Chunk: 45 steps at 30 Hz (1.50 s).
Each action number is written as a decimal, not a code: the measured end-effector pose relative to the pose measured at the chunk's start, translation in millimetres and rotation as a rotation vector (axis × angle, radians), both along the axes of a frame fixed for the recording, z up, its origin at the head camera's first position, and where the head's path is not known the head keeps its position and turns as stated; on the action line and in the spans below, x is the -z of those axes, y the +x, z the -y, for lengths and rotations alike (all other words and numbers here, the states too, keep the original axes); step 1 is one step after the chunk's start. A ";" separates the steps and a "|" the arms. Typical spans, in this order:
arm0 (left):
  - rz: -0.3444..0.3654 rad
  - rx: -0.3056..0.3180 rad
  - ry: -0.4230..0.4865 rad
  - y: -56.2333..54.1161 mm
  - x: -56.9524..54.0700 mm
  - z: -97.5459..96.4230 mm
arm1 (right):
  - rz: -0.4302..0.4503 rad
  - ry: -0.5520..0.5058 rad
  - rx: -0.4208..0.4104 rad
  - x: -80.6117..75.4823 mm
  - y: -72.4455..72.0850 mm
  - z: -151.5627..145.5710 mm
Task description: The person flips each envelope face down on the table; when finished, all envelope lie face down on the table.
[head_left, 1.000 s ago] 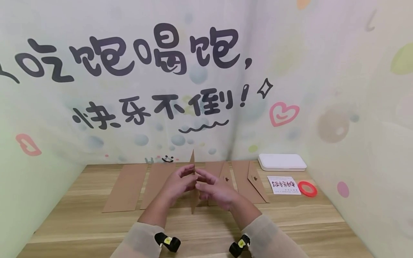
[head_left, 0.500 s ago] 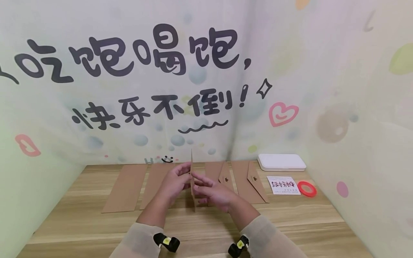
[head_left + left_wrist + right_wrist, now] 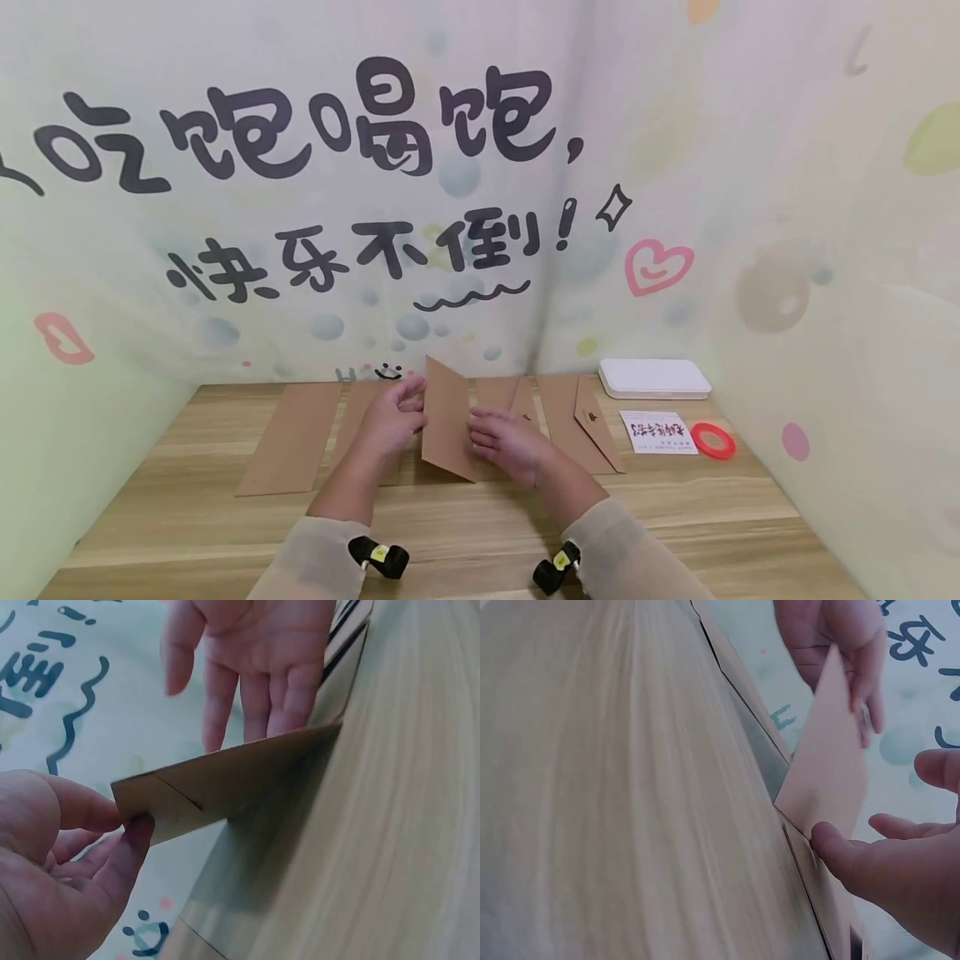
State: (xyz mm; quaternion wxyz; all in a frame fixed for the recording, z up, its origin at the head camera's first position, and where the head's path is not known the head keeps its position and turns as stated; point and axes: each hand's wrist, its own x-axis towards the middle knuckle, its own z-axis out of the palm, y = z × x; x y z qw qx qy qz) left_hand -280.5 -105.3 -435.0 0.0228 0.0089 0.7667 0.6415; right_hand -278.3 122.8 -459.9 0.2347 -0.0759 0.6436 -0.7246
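Projecting from pinched left fingers (image 3: 84, 806) is an envelope (image 3: 447, 423).

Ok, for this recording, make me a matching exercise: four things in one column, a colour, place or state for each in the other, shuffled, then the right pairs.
Things
1. raised envelope
2. ring
3. case
4. card

Descriptions
A. lying flat, lettered
B. red
C. white, near the far edge of the table
D. pinched at its edge by the left hand

Right pairs: 1-D, 2-B, 3-C, 4-A
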 end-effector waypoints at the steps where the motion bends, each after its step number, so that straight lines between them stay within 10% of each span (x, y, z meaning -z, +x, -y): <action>1: 0.002 -0.004 -0.013 -0.6 2.1 1.0 | 0.002 -0.003 0.009 0.8 -1.0 -1.2; 22: 0.095 0.024 -0.312 1.4 13.4 3.5 | 0.024 -0.028 0.054 5.5 -4.8 -6.6; 31: 0.049 0.002 -0.246 0.5 13.3 -3.0 | -0.005 -0.036 0.055 -0.2 -5.9 -10.4; 45: 0.006 -0.036 0.017 -1.0 19.4 -64.1 | -0.084 0.029 0.160 -28.3 -1.4 -53.0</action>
